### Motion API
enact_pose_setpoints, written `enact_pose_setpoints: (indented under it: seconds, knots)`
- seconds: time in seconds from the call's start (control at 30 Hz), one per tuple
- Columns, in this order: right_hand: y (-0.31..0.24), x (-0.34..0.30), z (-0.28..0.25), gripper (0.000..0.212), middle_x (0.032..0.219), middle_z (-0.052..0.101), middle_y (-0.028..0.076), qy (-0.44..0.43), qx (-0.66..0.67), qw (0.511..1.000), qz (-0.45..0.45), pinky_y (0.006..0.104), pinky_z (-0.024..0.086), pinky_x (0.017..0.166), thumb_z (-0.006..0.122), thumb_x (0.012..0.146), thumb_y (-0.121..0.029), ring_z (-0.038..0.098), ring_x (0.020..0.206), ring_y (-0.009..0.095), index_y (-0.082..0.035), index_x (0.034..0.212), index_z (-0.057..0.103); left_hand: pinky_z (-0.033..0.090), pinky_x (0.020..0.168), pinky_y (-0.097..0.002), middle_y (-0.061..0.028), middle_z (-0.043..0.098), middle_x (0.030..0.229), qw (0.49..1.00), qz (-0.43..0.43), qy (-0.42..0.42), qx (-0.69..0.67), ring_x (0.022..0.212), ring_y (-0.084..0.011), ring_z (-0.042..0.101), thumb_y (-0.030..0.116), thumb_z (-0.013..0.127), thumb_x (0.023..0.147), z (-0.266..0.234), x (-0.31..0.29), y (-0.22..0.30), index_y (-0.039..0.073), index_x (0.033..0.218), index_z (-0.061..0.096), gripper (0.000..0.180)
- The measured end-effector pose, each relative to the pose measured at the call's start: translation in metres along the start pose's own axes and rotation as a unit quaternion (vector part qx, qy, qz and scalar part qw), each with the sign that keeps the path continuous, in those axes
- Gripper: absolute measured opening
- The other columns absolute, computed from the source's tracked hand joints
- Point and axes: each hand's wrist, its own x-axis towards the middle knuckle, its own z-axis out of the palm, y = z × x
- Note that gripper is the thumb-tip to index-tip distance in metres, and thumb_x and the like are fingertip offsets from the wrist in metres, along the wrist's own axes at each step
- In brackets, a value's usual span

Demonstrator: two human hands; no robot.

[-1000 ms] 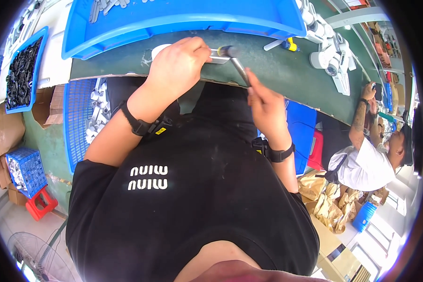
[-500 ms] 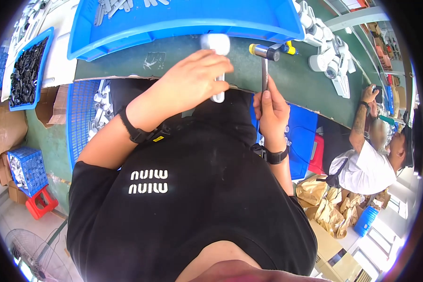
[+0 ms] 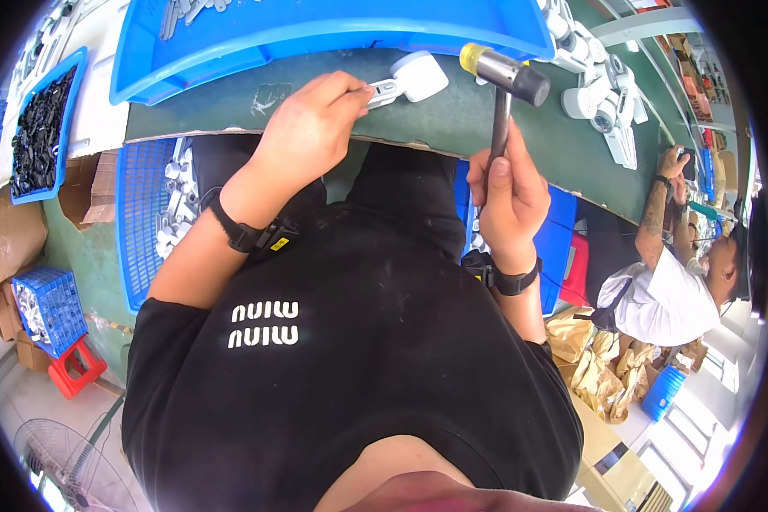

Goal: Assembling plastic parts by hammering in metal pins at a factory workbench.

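Between the fingers of my left hand (image 3: 316, 124) is the handle of a white plastic part (image 3: 421, 77), which has a wide squarish head and a narrow grey-white handle. Its head points to the right, over the green worktable (image 3: 333, 72). My right hand (image 3: 512, 192) is closed round the metal shaft of a mallet (image 3: 508, 75). That mallet has a yellow face at one end of its head, a dark one at the other, and bare metal between them. The mallet head is upright above the table, right of the white part and apart from it.
A large blue tray (image 3: 316, 38) with grey strips lies across the table's far side. White parts (image 3: 602, 102) are heaped at the right. A blue tray of black pieces (image 3: 47, 128) sits at the left, above a blue crate (image 3: 141, 230). Another person (image 3: 661, 299) works at the far right.
My left hand has moved left, and the white part has turned from upright to pointing right. My right hand has raised the mallet slightly and shifted it right.
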Motion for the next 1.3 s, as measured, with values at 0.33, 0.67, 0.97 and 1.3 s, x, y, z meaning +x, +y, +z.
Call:
enact_pose_setpoints:
  seconds: [0.33, 0.67, 0.97, 1.3]
  knots:
    - [-0.005, -0.003, 0.011, 0.046, 0.073, 0.061, 0.006, 0.039, 0.007, 0.998, 0.048, 0.0283, 0.050, 0.063, 0.061, 0.105, -0.001, 0.055, 0.062, 0.010, -0.008, 0.151, 0.065, 0.061, 0.081, -0.0405, -0.0148, 0.073, 0.110, 0.997, -0.037, 0.037, -0.062, 0.095, -0.0361, 0.072, -0.004, 0.077, 0.089, 0.008, -0.006, -0.001, -0.002, 0.112, 0.073, 0.023]
    - [0.005, 0.001, 0.014, 0.046, 0.077, 0.062, 0.015, -0.008, -0.017, 1.000, 0.015, 0.0309, 0.052, 0.066, 0.061, 0.105, 0.001, 0.060, 0.064, 0.016, -0.002, 0.151, 0.062, 0.061, 0.085, -0.0371, -0.0157, 0.081, 0.110, 0.976, -0.144, 0.045, -0.158, 0.100, -0.0277, 0.080, 0.008, 0.083, 0.093, 0.014, -0.016, -0.011, 0.001, 0.111, 0.064, 0.028]
    - [0.029, 0.002, 0.017, 0.045, 0.083, 0.071, 0.015, -0.022, -0.079, 0.991, -0.102, 0.0349, 0.056, 0.070, 0.065, 0.098, 0.006, 0.065, 0.067, 0.026, -0.005, 0.142, 0.070, 0.061, 0.087, -0.0362, -0.0137, 0.082, 0.113, 0.961, -0.164, 0.056, -0.215, 0.103, -0.0276, 0.080, 0.012, 0.086, 0.092, 0.021, -0.014, -0.007, 0.003, 0.129, 0.053, 0.050]
    - [0.020, 0.019, 0.000, 0.040, 0.081, 0.065, -0.001, 0.091, 0.031, 0.993, 0.063, 0.0278, 0.050, 0.065, 0.068, 0.102, -0.004, 0.057, 0.068, 0.009, -0.004, 0.142, 0.070, 0.060, 0.081, -0.0380, -0.0166, 0.079, 0.104, 0.984, -0.112, 0.077, -0.115, 0.092, -0.0327, 0.078, 0.007, 0.083, 0.090, 0.000, -0.011, -0.007, 0.000, 0.102, 0.075, 0.016]
